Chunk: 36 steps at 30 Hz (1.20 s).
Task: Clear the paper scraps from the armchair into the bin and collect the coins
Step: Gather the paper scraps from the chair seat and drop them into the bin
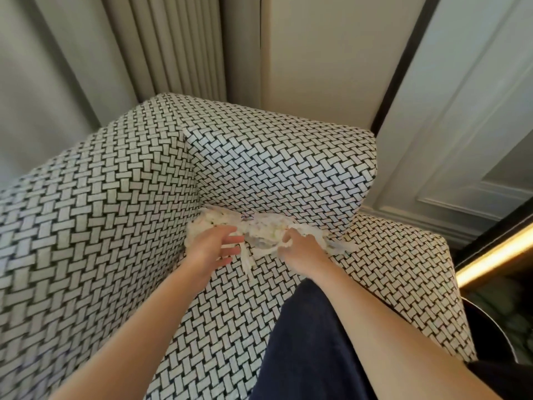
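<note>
A heap of white paper scraps (261,229) lies at the back of the armchair (101,197) seat, where the seat meets the backrest and right arm. My left hand (213,246) rests against the left side of the heap with its fingers fairly straight, pointing right. My right hand (300,245) is on the right side of the heap, fingers curled into the scraps. Strips hang down between the two hands. No coins are visible.
The armchair has a black-and-white woven pattern. My dark blue trouser leg (305,342) rests on the seat front. A dark round rim (496,330) sits at the chair's right. Curtains and panelled walls stand behind.
</note>
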### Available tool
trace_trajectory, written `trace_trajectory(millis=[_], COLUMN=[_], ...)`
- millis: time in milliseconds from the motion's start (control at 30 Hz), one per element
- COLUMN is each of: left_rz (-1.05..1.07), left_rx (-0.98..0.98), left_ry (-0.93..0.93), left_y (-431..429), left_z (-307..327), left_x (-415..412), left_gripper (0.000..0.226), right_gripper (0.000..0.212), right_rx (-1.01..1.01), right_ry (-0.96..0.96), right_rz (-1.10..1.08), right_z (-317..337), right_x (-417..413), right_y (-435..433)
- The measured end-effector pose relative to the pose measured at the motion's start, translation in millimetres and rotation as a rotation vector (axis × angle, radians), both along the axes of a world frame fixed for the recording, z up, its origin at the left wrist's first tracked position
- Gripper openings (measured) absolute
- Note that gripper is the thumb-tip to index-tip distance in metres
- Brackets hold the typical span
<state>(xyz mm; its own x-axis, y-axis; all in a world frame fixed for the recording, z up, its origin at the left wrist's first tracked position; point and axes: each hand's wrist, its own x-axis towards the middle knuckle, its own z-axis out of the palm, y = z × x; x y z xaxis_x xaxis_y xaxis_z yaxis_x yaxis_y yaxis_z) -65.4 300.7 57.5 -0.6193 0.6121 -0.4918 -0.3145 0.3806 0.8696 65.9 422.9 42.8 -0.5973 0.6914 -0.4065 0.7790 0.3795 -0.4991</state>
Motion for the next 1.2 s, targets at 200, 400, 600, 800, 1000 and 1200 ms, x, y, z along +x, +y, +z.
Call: trace_trajectory(millis=[200,400,600,800,1000,1200], left_rz=[-0.021,-0.046,-0.038,-0.028,-0.044,-0.124], left_rx=[-0.009,-0.011,-0.014,0.013,0.018,-0.006], left_ry=[-0.041,-0.061,-0.071,-0.057,-0.011,0.044], left_y=[3,3,7,13,16,29], left_z=[-9,-17,-21,-20,-25,-30], left_x=[16,29,32,41,46,57], left_gripper=[0.019,0.022,0.022,0.020,0.022,0.021], right_gripper=[0.063,0.048,0.045,0.031,0.022,0.013], right_rx=[-0.099,-0.166,-0.201,-0.171,-0.018,0.115], right_ry=[-0.271,-0.306,-0.053,0.143,0.473,0.862], right_rz=[-0.032,0.080,-0.101,-0.309,-0.324,-0.597], right_z=[-22,-15,-6,0,1,12], right_x=[-11,-13,-9,0,9,17], right_y=[11,12,16,17,13,12])
